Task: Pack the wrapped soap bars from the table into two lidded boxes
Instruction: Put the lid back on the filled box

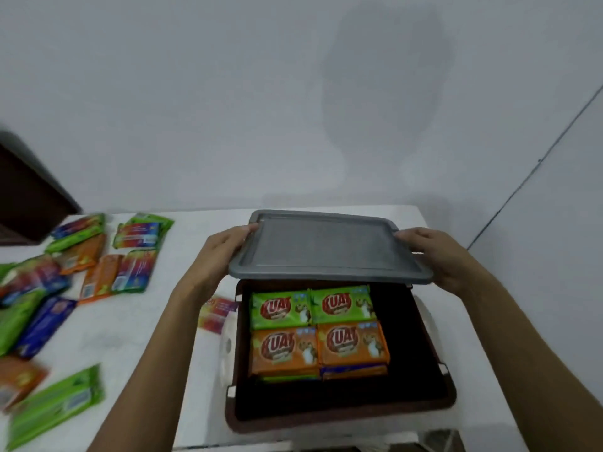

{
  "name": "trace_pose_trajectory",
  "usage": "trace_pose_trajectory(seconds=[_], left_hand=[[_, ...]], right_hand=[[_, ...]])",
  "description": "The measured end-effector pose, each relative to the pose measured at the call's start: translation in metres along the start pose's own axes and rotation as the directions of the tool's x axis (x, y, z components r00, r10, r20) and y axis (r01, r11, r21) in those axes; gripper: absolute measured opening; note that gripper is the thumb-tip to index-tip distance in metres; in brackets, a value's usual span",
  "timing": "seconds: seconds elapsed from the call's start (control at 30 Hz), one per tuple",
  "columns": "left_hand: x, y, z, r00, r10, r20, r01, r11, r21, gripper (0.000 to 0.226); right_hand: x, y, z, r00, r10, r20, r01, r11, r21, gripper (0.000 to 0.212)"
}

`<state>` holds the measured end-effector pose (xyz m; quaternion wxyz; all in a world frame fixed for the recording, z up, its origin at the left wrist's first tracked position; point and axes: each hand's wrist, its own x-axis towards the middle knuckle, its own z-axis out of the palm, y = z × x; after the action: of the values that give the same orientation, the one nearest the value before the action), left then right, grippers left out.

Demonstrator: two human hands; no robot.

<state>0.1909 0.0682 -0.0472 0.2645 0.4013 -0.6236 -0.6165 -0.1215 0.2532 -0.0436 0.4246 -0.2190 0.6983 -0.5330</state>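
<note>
A dark brown box [424, 404] stands open on the white table, holding stacked green soap bars [311, 308] and orange soap bars [319, 349] in its left part; its right part is dark. A grey lid [328, 247] hovers level over the box's far half. My left hand [217, 256] grips the lid's left edge and my right hand [439, 256] grips its right edge. Several more wrapped soap bars [107, 256] in green, orange and blue lie scattered on the table to the left.
The white table [146, 337] ends against a pale wall at the back. One wrapped bar [215, 313] lies just left of the box, under my left forearm. A dark piece of furniture [26, 197] sits at the far left.
</note>
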Motion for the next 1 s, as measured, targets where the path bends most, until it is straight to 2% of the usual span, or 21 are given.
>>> trace_pose_trajectory(seconds=[0.07, 0.13, 0.2, 0.27, 0.33, 0.4, 0.47, 0.53, 0.63, 0.8, 0.87, 0.93, 1.0], left_hand=[[-0.022, -0.006, -0.005, 0.999, 0.033, 0.038, -0.038, 0.993, 0.114, 0.028], [-0.041, -0.013, -0.009, 0.998, 0.013, 0.057, -0.025, 0.974, 0.224, 0.039], [-0.057, -0.020, -0.009, 1.000, 0.012, -0.010, -0.008, 0.929, 0.371, 0.045], [-0.072, -0.025, -0.005, 0.992, 0.069, -0.106, -0.002, 0.847, 0.532, 0.043], [-0.087, -0.030, 0.001, 0.974, 0.154, -0.165, -0.008, 0.755, 0.656, 0.041], [-0.102, -0.035, 0.008, 0.957, 0.201, -0.207, 0.010, 0.693, 0.721, 0.040], [-0.116, -0.041, 0.014, 0.943, 0.234, -0.238, 0.041, 0.627, 0.778, 0.039], [-0.127, -0.050, 0.018, 0.930, 0.274, -0.245, 0.029, 0.611, 0.791, 0.037], [-0.138, -0.064, 0.022, 0.927, 0.276, -0.253, -0.027, 0.724, 0.689, 0.036], [-0.150, -0.071, 0.027, 0.953, 0.172, -0.251, -0.013, 0.848, 0.530, 0.036], [-0.148, -0.068, 0.029, 0.965, 0.091, -0.244, 0.028, 0.896, 0.443, 0.037], [-0.148, -0.065, 0.032, 0.966, -0.009, -0.258, 0.093, 0.944, 0.318, 0.049], [-0.148, -0.064, 0.033, 0.952, -0.083, -0.295, 0.158, 0.957, 0.242, 0.059]], right_hand=[[-0.026, 0.008, 0.005, 0.996, -0.082, -0.046, 0.073, 0.982, -0.173, 0.008], [-0.050, 0.015, 0.009, 0.985, -0.155, -0.074, 0.126, 0.945, -0.302, 0.007], [-0.067, 0.024, 0.011, 0.964, -0.242, -0.107, 0.173, 0.884, -0.434, 0.009], [-0.079, 0.033, 0.012, 0.936, -0.327, -0.131, 0.186, 0.776, -0.603, 0.011], [-0.087, 0.042, 0.013, 0.908, -0.409, -0.089, 0.216, 0.640, -0.737, 0.014], [-0.093, 0.052, 0.013, 0.884, -0.466, -0.037, 0.250, 0.539, -0.804, 0.018], [-0.096, 0.062, 0.011, 0.871, -0.491, -0.018, 0.263, 0.497, -0.827, 0.021], [-0.100, 0.069, 0.009, 0.859, -0.511, -0.023, 0.265, 0.482, -0.835, 0.021], [-0.105, 0.080, 0.006, 0.853, -0.520, -0.042, 0.268, 0.505, -0.820, 0.021], [-0.110, 0.092, -0.001, 0.897, -0.439, -0.039, 0.295, 0.664, -0.687, 0.025], [-0.111, 0.092, -0.002, 0.918, -0.396, -0.022, 0.305, 0.742, -0.597, 0.025], [-0.114, 0.091, -0.002, 0.939, -0.342, -0.012, 0.299, 0.838, -0.457, 0.025], [-0.116, 0.092, -0.002, 0.966, -0.256, -0.030, 0.238, 0.931, -0.278, 0.039]])
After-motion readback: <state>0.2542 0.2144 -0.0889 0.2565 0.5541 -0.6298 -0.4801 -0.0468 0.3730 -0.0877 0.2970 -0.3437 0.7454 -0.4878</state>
